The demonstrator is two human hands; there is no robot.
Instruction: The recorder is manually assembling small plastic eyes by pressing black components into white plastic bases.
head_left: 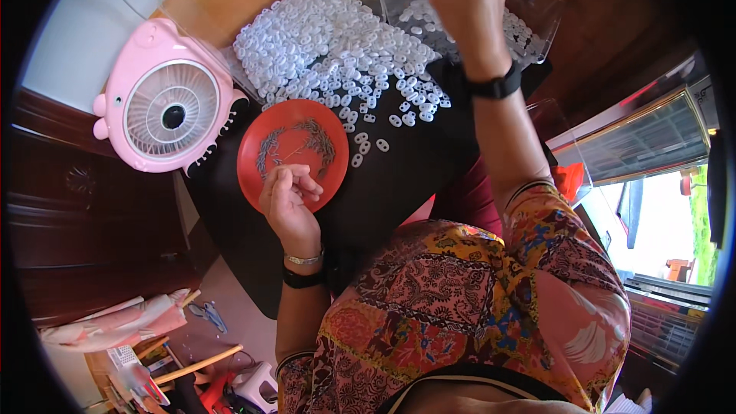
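My left hand point(290, 203) is over the near edge of a round red plate point(253, 176), its fingers curled in toward the thumb. Whatever they may pinch is too small to make out. On the plate lie many small grey metal screws point(318, 142), spread in a rough ring. Farther off to the right, my right hand point(466, 8) reaches above a clear plastic box point(548, 19); its thumb and fingers are apart, with the tips near the picture's upper edge. White oval plastic pieces with two holes point(514, 31) lie inside that box.
A large heap of the same white pieces point(307, 31) covers the far part of the black tabletop point(429, 153), with several loose ones toward me. At left stands a pink animal-shaped fan point(172, 107). Scissors point(208, 314) lie low at the left, near a pink cloth point(115, 326).
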